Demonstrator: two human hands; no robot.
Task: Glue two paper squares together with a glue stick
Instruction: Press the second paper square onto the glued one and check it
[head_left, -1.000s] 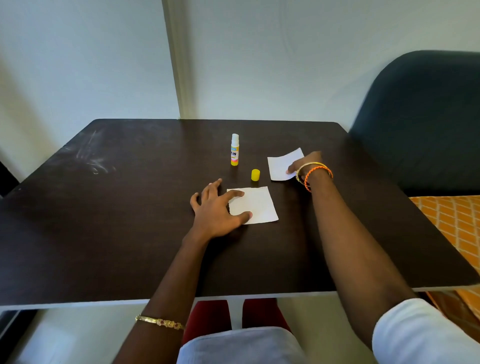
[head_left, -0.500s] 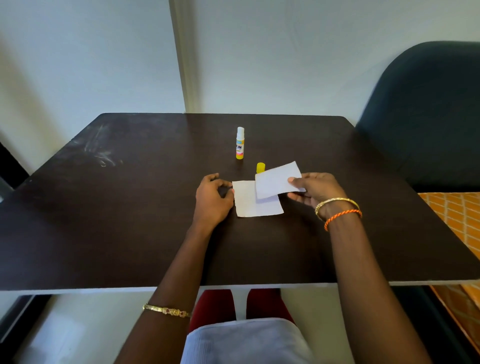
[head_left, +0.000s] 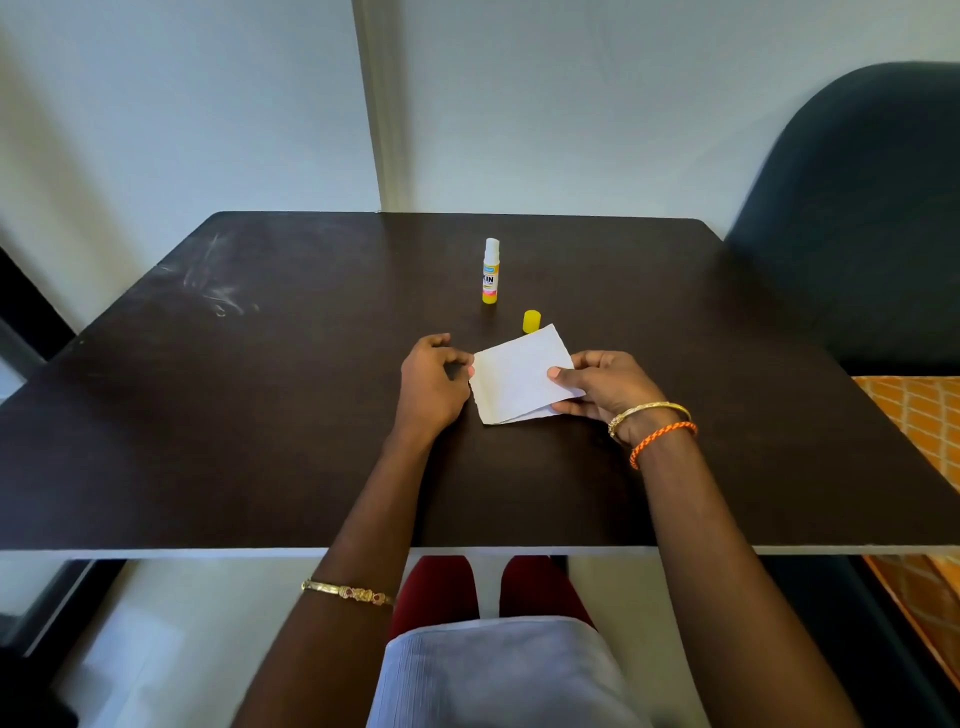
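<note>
right hand pinching top paper square, dark table

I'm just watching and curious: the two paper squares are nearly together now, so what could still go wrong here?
The top paper, pinched by the right hand, sits skewed over the bottom paper; if it sticks like that, the edges probably won't line up.

The left hand only touches the papers' left edge, so the bottom sheet might slide when pressed.

The glue stick stands open, its yellow cap off just behind the papers; a hand could knock either over.
</note>
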